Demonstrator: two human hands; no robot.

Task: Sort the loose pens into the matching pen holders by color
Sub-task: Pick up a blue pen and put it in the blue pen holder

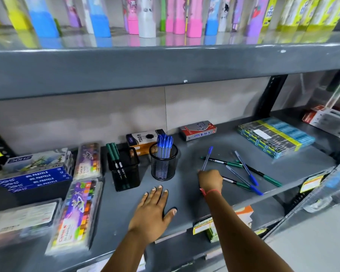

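Right hand (210, 180): closed on a blue pen (207, 159), cap end up and tilted away; the fingers are turned from the camera, so how firm the pinch is cannot be told.
Left hand (152, 211): flat and spread on the shelf (110, 209), holding nothing.
Round holder (164, 162): black mesh, already packed with blue pens; it stands just left of the right hand.
Square holder (124, 169): black mesh, a few green pens inside, left of the round one.
Loose pens (243, 173): blue and green, crossed over each other to the right of the right hand.
Risk, wrong cup: the two holders stand close together, so a hurried drop could land blue among green.
Risk, jam: the round holder looks full, and the pen may catch on the caps and tip out.
Risk, scatter: a sleeve or wrist sweeping back could roll the crossed pens toward the front edge.
Surface: smooth grey painted metal, slick enough for pens to roll.
Room: shop shelving, pastel boxes (35, 173) at left, stacked packs (275, 138) at right, bright bottles above.
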